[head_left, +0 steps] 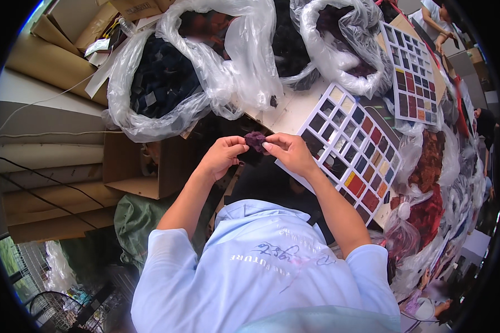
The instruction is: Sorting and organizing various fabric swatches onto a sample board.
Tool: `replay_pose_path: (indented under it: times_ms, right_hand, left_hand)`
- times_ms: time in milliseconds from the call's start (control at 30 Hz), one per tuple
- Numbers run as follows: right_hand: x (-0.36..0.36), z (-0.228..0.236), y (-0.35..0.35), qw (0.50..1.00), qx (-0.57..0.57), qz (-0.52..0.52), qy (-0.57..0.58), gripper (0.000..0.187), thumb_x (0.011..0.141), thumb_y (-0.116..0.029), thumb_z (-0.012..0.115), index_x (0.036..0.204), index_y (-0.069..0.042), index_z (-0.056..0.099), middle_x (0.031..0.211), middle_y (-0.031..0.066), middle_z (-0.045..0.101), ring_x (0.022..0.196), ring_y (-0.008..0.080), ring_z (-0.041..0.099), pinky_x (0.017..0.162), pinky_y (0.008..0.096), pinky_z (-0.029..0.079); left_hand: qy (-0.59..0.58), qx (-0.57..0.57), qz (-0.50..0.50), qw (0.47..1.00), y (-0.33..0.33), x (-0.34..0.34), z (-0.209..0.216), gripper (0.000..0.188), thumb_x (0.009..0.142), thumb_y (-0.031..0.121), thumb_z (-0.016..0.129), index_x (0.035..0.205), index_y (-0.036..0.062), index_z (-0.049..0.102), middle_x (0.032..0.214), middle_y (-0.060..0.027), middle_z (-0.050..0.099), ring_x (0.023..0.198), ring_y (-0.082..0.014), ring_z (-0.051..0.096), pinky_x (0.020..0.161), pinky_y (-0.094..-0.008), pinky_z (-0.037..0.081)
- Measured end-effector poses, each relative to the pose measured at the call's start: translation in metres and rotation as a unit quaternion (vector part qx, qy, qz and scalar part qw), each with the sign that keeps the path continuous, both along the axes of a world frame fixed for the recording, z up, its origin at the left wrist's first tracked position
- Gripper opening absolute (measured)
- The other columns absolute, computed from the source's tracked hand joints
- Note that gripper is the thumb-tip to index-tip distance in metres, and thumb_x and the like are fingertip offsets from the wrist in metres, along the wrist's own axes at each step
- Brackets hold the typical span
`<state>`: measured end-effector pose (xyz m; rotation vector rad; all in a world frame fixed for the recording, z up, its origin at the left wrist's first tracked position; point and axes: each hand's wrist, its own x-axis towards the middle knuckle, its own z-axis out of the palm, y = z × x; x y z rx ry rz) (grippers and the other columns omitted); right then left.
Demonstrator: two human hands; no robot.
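Note:
Between my two hands, in front of my chest, is a small, fuzzy, dark purple piece of fabric point(255, 141). My left hand point(223, 157) pinches its left edge with thumb and fingertips. The right edge is gripped by my right hand point(292, 152), its thumb lying on the near face. Just beyond my right hand lies a white swatch board point(315, 113) with rows of small dark, red, yellow and brown samples, tilted on the pale tabletop point(286, 114). A similar second swatch board point(393, 61) stands farther right.
Clear plastic bags point(119, 108) of dark and reddish pieces line the far side. More bags with red and rust-brown material point(428, 161) crowd the right. An open cardboard box point(130, 180) and a green sack point(136, 222) sit left. A fan point(53, 308) is lower left; another person point(436, 22) is far right.

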<state>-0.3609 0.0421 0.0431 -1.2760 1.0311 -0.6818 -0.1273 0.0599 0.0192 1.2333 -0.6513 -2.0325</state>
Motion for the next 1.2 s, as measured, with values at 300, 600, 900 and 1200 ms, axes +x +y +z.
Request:
replay_pose_path:
  times_ms: [300,600,900,1200]
  right_hand:
    - [0.017,-0.008,-0.012,0.985,-0.026,0.106,0.133,0.02,0.09,-0.018,0.069,0.088,0.002,0.069,0.072,0.0049,0.067,0.069,0.0098,0.062,0.064,0.0278,0.049]
    - [0.036,-0.013,-0.014,0.968,0.095,0.186,0.14,0.021,0.091,-0.02,0.068,0.094,0.0,0.07,0.079,0.0025,0.069,0.068,0.0102,0.065,0.064,0.0247,0.051]
    - [0.035,-0.012,-0.014,0.981,0.133,0.13,0.056,0.02,0.089,-0.008,0.066,0.107,0.003,0.067,0.083,0.0069,0.071,0.069,0.0115,0.067,0.064,0.0243,0.051]
    - [0.048,-0.026,0.0,0.984,0.129,0.074,0.095,0.016,0.088,-0.005,0.068,0.101,0.005,0.069,0.08,0.0066,0.072,0.07,0.0106,0.067,0.064,0.0249,0.053]
  left_hand:
    - [-0.112,-0.073,-0.063,0.989,0.014,0.015,0.004,0.007,0.088,0.012,0.068,0.082,0.0103,0.066,0.072,0.0072,0.057,0.064,-0.0042,0.049,0.06,-0.0229,0.041]
    - [-0.194,-0.094,-0.112,0.97,0.025,0.036,0.005,0.007,0.084,0.015,0.068,0.082,0.0079,0.069,0.068,0.0073,0.056,0.061,-0.0028,0.047,0.055,-0.0221,0.034]
    - [-0.212,-0.092,-0.156,0.96,0.015,0.037,0.007,0.008,0.084,0.014,0.067,0.08,0.0063,0.067,0.067,0.0063,0.055,0.059,-0.0041,0.047,0.054,-0.0229,0.035]
    - [-0.214,-0.087,-0.171,0.958,0.016,0.044,-0.005,0.013,0.086,0.014,0.067,0.094,0.0064,0.072,0.074,0.0049,0.06,0.064,-0.0048,0.049,0.058,-0.0227,0.038]
